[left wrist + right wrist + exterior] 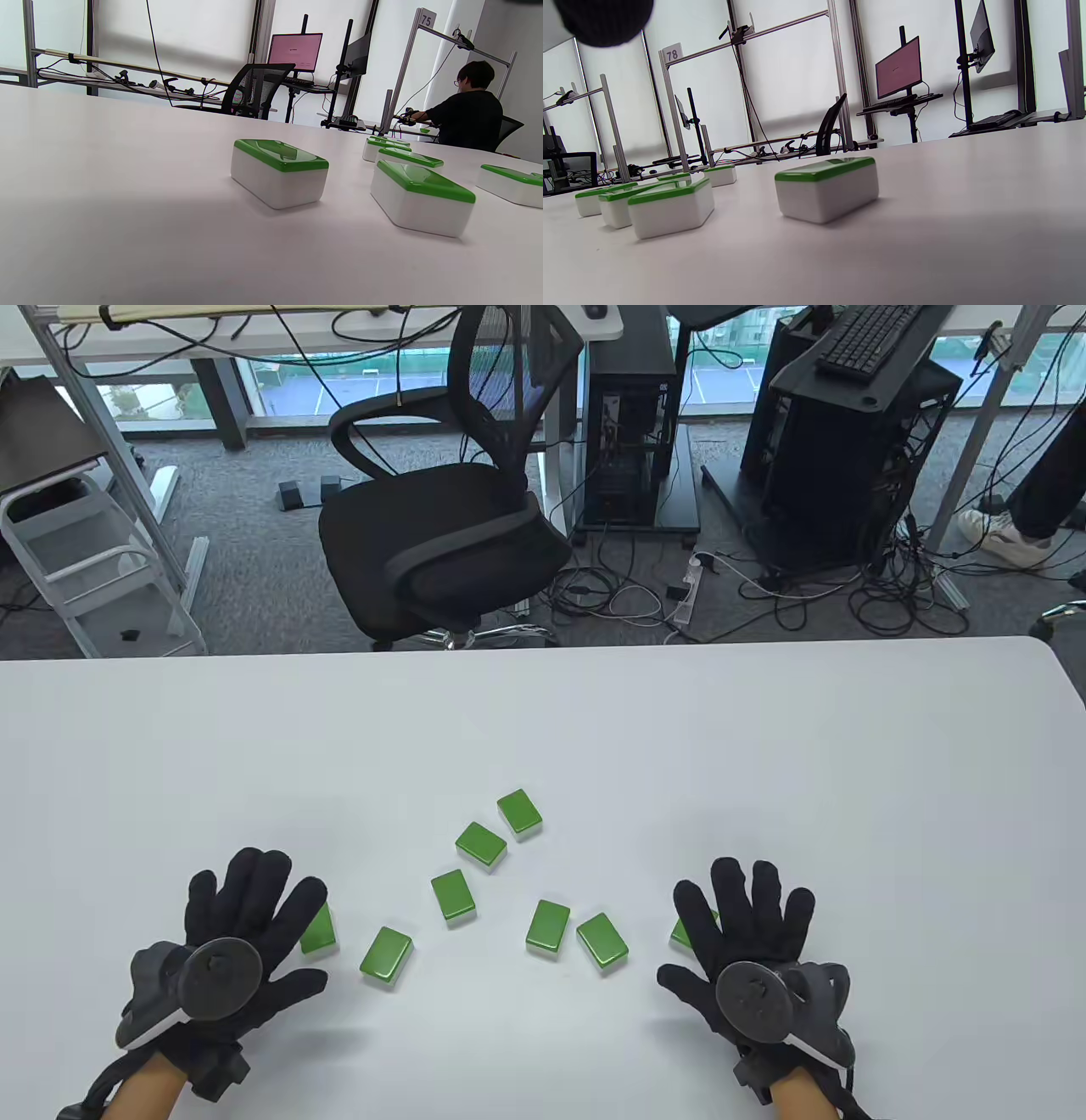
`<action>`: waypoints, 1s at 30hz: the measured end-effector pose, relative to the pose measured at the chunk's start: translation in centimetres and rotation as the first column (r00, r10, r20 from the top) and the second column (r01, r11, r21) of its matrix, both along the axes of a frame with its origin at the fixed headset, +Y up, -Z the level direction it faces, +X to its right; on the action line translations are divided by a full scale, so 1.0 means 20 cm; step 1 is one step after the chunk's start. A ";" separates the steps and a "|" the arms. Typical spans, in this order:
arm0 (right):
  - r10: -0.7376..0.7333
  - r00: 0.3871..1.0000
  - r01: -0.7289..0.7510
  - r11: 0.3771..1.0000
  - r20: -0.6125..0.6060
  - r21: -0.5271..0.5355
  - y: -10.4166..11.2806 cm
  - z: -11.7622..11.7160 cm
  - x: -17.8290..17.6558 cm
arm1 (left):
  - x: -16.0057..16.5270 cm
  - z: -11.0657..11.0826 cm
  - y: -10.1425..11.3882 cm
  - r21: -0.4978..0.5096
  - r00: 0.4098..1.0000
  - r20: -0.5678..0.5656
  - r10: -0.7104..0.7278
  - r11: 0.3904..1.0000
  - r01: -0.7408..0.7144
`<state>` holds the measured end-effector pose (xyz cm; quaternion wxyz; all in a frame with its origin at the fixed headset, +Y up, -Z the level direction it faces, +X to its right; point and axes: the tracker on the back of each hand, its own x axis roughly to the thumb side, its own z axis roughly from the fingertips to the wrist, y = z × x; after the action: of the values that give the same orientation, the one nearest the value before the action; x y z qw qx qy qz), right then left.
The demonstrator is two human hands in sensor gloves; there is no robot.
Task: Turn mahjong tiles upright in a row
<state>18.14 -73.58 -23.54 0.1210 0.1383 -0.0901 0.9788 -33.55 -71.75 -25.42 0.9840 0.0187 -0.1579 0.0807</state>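
Several green-backed mahjong tiles lie flat, green side up, on the white table (764, 746). They are scattered from a far tile (519, 813) down to a near left tile (386, 956) and a near right tile (602, 942). My left hand (254, 916) is spread open over the table, its fingers above the leftmost tile (321, 931), which lies free in the left wrist view (280, 171). My right hand (738, 925) is spread open too, its fingers covering most of the rightmost tile (681, 935), seen untouched in the right wrist view (827, 188). Neither hand holds anything.
A black office chair (441, 517) and computer towers stand beyond the table's far edge. A dark fingertip (602, 19) shows at the top left of the right wrist view. More flat tiles (422, 195) lie to the right in the left wrist view.
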 end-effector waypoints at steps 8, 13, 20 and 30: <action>-0.001 1.000 0.001 0.999 -0.015 0.033 0.02 0.03 0.01 | 0.01 0.00 -0.01 0.001 1.000 0.011 -0.019 1.000 0.019; -0.008 0.999 0.011 0.997 -0.041 0.072 0.04 0.05 0.00 | 0.02 0.00 -0.01 -0.005 1.000 0.025 -0.016 1.000 0.017; -0.027 0.997 0.034 0.995 -0.075 0.094 0.06 0.07 -0.02 | 0.06 0.01 0.01 0.019 0.998 0.050 -0.033 0.999 0.032; -0.041 0.992 0.053 0.993 -0.117 0.102 0.10 0.08 -0.03 | 0.16 -0.07 0.07 0.020 0.995 0.045 -0.088 0.996 0.087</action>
<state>17.51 -71.66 -21.87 0.1414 0.1986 -0.1377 0.9600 -30.27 -70.44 -26.79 0.9825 0.0186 -0.1817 0.0364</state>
